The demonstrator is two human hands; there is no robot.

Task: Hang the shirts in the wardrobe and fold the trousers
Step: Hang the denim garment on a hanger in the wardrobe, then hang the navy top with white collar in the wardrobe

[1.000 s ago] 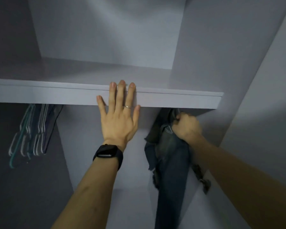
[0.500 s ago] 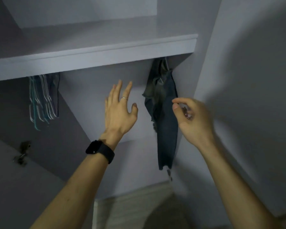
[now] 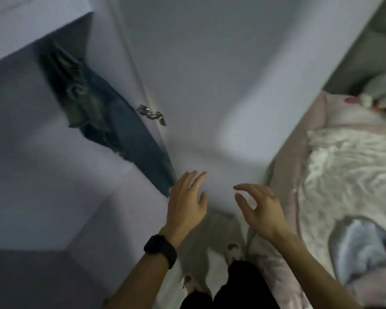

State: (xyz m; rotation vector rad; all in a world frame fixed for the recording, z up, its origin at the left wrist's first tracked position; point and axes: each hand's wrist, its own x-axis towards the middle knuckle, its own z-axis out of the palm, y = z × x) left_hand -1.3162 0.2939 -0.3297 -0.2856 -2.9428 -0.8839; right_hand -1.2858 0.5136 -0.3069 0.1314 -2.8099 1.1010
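Wardrobe (image 3: 42, 179): pale interior, filling the left of the view.
Denim garment (image 3: 120, 130): dark blue, hanging inside the wardrobe at its right wall, beside the door hinge (image 3: 152, 114). No hand touches it; a second ago the right hand gripped its top under the shelf.
Left hand (image 3: 186, 206): empty, fingers straight and spread, just right of the garment's hem. It has come off the shelf edge.
Right hand (image 3: 261, 210): empty, fingers loosely curved, thumb apart.
Bed (image 3: 285, 179): at the right, with a pink sheet and a white fluffy blanket (image 3: 348, 166).
Pale blue clothing (image 3: 361, 248): bunched on the bed, near right; blurred.
Meaning: this hanging looks finished, and the view has swung down towards the bed, probably for the next piece.
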